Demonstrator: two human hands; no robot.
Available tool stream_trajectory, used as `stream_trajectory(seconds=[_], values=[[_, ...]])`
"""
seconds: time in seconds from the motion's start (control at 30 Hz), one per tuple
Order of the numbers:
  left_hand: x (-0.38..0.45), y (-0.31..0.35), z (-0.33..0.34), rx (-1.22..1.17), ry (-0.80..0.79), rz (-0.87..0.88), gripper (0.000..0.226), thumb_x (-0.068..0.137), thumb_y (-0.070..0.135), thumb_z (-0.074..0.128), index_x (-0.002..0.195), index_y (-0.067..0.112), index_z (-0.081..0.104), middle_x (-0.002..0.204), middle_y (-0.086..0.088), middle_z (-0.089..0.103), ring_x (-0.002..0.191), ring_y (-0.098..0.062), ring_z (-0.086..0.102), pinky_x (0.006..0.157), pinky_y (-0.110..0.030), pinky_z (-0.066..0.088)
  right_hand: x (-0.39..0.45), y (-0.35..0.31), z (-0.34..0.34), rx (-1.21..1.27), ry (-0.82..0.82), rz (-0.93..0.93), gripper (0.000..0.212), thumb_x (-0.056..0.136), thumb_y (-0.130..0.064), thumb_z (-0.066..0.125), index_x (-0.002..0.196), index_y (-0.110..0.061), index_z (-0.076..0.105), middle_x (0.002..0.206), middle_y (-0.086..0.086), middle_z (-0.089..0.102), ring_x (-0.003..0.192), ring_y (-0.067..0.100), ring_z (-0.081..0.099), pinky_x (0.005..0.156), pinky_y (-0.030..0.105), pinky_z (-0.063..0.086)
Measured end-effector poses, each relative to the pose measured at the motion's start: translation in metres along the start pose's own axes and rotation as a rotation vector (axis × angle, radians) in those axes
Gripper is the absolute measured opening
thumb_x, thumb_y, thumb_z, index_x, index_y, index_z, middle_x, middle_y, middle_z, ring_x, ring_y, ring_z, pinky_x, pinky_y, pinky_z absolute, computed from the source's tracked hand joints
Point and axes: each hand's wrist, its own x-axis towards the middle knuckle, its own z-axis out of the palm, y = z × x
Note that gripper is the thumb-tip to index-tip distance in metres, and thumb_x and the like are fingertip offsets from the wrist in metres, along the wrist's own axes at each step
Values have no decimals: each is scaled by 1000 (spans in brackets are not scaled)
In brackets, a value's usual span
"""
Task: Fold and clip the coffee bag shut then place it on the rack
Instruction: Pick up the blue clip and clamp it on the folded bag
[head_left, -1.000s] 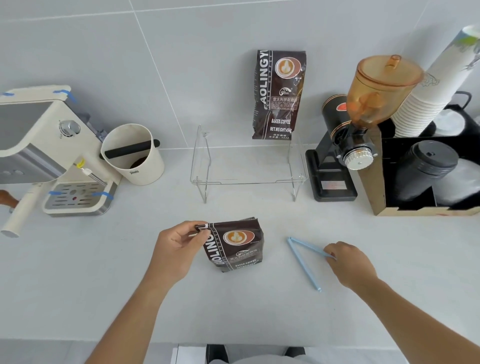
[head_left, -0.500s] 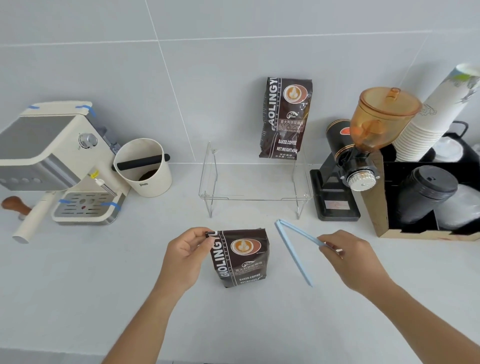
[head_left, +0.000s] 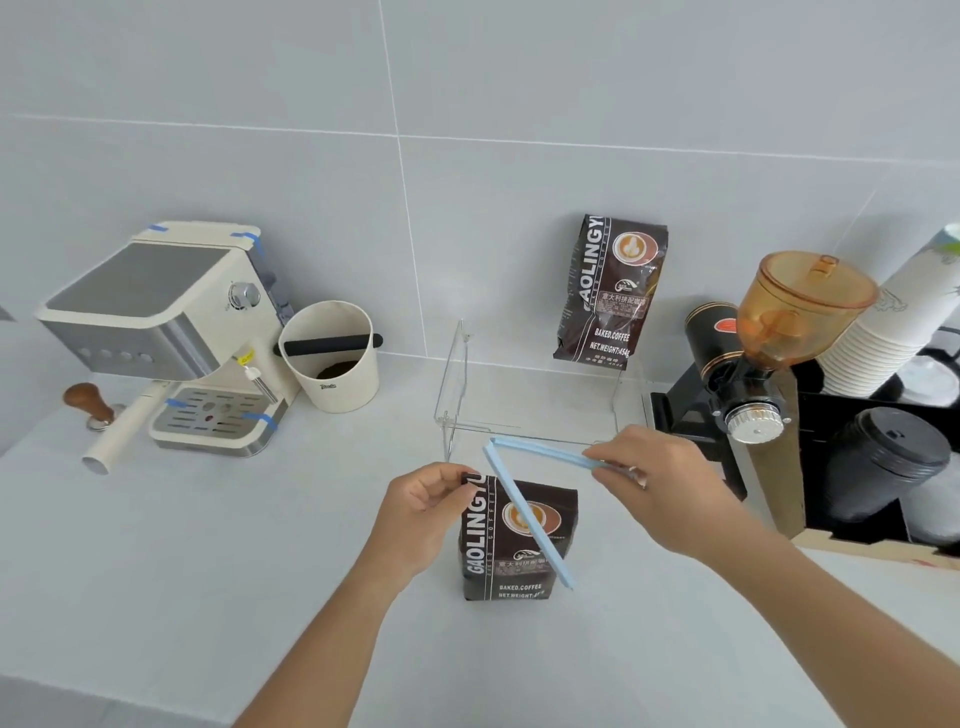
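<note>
— Bag (head_left: 519, 540) upright on counter (head_left: 260, 571), folded top up, just in front of clear rack (head_left: 457, 384)?
— Yes. Pinched at top left corner by left hand (head_left: 421, 514).
— Clip (head_left: 530, 514)?
— Spread in a V, hinge toward rack, one arm gripped by right hand (head_left: 670, 493), other slanting down across bag front.

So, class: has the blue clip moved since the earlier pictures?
Yes. The blue clip, in the right hand, has moved left, away from the grinder, and now crosses the coffee bag.
</note>
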Motion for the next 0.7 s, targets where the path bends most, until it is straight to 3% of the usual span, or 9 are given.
stream_trajectory(seconds=[0.1,0.2,0.3,0.53,0.63,0.7], values=[[-1,3,2,-47,-3,-18,25,85,-8,61,96,12,70,87,-11,78,80,-19,70,78,-26,54,13,-3,3,-25,-73,2,20,87,-15,65,104,-18,73,87,1,67,75,16,59,69,31,51],[-2,6,2,-78,-18,-26,38,84,-5,64,110,23,62,89,-16,78,81,-19,71,75,-24,53,24,-8,3,-45,-143,-9,20,89,-16,62,106,-18,73,90,2,66,78,20,60,74,39,53],[-3,8,3,-69,-37,-6,49,84,-8,63,114,31,59,80,-8,79,74,-10,71,68,-13,50,33,-14,6,-57,-209,-42,22,91,-18,60,110,-19,71,92,3,65,81,20,59,75,38,51],[0,-1,0,24,-30,64,56,81,-15,61,94,37,75,84,3,78,81,-13,71,78,-24,51,41,-14,14,-48,-293,-71,25,91,-18,59,113,-21,70,96,4,70,84,20,60,76,32,50],[0,-2,0,57,-12,72,58,82,-13,62,97,42,73,91,4,78,86,-12,72,81,-24,53,39,-10,15,-18,-275,-51,26,91,-17,59,114,-22,70,94,4,71,81,20,59,75,33,50],[0,-2,0,72,-17,78,59,83,-11,62,104,44,69,97,4,76,89,-11,72,81,-20,54,39,-8,16,-13,-260,-44,26,92,-16,58,114,-21,70,94,4,71,79,16,55,73,28,46]])
